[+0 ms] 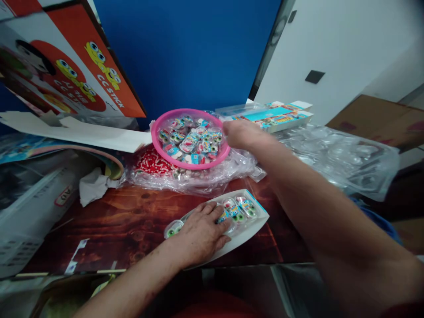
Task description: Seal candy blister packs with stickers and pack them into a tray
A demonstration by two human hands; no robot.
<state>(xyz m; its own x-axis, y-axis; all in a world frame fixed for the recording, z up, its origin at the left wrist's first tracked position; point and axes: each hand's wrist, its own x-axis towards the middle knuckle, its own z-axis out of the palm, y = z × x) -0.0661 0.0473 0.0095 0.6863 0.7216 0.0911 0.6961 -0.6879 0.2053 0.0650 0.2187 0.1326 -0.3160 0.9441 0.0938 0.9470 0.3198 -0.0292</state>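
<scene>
My left hand lies palm down with its fingers stretched over a shallow white box. Several small clear packs with green eyeball-like pieces stand in a row inside it, and some are hidden under my palm. One similar pack shows at the box's left end, beside my wrist. Farther back, my right hand is at the right rim of a pink basin. Blur and the angle hide its fingers. Many eyeball-candy packs fill the basin.
Clear plastic bags lie around the basin, one holding red-and-white pieces. Clear plastic trays and a printed flat box are at the right. A white basket, crumpled paper and a large orange carton stand left.
</scene>
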